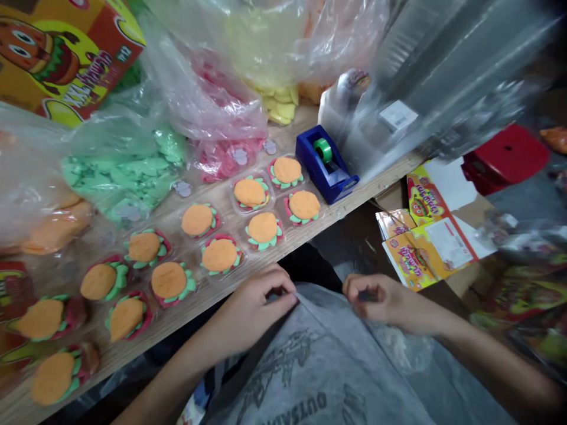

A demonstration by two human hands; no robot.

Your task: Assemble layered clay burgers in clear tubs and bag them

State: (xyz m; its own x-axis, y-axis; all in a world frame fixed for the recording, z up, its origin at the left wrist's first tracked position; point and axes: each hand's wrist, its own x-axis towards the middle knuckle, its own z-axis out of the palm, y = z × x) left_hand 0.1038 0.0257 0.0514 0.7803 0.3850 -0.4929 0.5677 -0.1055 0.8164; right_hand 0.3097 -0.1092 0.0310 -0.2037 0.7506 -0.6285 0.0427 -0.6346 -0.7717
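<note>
My left hand (pixel 261 304) and my right hand (pixel 376 298) are both closed in a pinch, just below the front edge of a wooden shelf (pixel 319 221). Between them stretches a thin clear plastic bag (pixel 328 295), lying over my grey printed shirt (pixel 319 366). Each hand grips an edge of that bag. On the shelf above the hands lie several burger-shaped gummies (pixel 219 255) in clear plastic cups, orange tops over green and red layers, set out in two rows running left.
A blue tape dispenser (pixel 326 165) stands at the shelf's right end. Plastic bags of green (pixel 128 171), red (pixel 224 156) and yellow (pixel 279 103) pieces sit behind the rows. A printed box (pixel 66 59) is top left. Flat printed cartons (pixel 425 248) and a red stool (pixel 505 156) are at right.
</note>
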